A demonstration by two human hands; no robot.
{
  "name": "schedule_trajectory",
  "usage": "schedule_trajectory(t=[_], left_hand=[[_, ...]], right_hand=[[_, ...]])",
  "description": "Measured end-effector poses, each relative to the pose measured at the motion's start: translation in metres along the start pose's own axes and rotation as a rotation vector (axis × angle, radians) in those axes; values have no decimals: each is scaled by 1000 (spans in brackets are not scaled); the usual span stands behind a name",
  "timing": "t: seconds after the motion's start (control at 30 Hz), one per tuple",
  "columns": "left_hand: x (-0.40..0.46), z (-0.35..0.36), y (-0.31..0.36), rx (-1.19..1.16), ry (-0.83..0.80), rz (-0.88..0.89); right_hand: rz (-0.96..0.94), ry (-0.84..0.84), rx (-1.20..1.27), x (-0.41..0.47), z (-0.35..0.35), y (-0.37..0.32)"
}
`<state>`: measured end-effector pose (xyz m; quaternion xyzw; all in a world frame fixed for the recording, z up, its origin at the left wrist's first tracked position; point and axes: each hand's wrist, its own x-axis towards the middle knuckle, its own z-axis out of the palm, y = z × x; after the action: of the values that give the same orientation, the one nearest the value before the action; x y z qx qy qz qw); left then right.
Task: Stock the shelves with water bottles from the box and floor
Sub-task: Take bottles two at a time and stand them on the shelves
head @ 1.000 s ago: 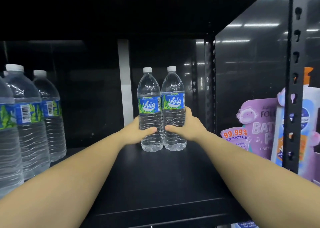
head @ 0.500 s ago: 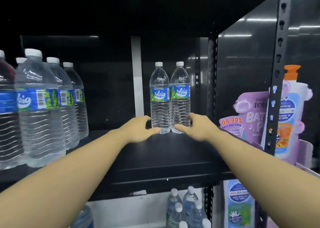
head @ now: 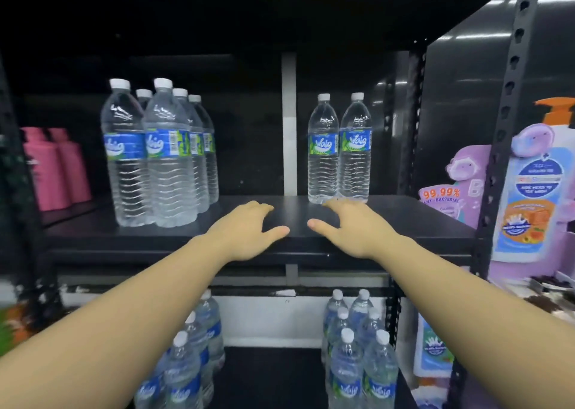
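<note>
Left hand [head: 249, 231], right hand [head: 351, 228] both spread wide, empty, over shelf [head: 404, 219] front edge. Two placed bottles [head: 339, 150] upright at back, touching. Risk: right fingertips near bases; careless sweep topples pair.

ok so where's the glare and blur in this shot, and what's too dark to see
Head view: ceiling lights streak as glare across the glossy black side panel; the lotion bottle at the right edge and the far left edge are smeared by blur; the back of the shelf is near black; the two right-hand water bottles stay sharp; the wide lens bends the shelf post.
</note>
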<state>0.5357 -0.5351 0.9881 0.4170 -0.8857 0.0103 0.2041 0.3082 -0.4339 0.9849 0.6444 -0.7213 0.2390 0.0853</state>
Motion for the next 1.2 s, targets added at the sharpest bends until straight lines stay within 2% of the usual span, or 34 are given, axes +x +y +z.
schedule_trajectory(t=[0.2, 0.33, 0.6, 0.83, 1.2], left_hand=[[-97, 5, 5, -20, 55, -73], [-176, 29, -4, -16, 32, -171], [-340, 95, -67, 4, -168, -490], [-479, 149, -111, -127, -265, -723], [-645, 213, -166, -284, -411, -837]], right_hand=[[-220, 18, 64, -63, 25, -37], [-312, -52, 147, -110, 63, -62], [-390, -327, 216, -198, 176, -111], [-431, -560, 284, -277, 271, -169], [-365, -813, 326, -393, 379, -250]])
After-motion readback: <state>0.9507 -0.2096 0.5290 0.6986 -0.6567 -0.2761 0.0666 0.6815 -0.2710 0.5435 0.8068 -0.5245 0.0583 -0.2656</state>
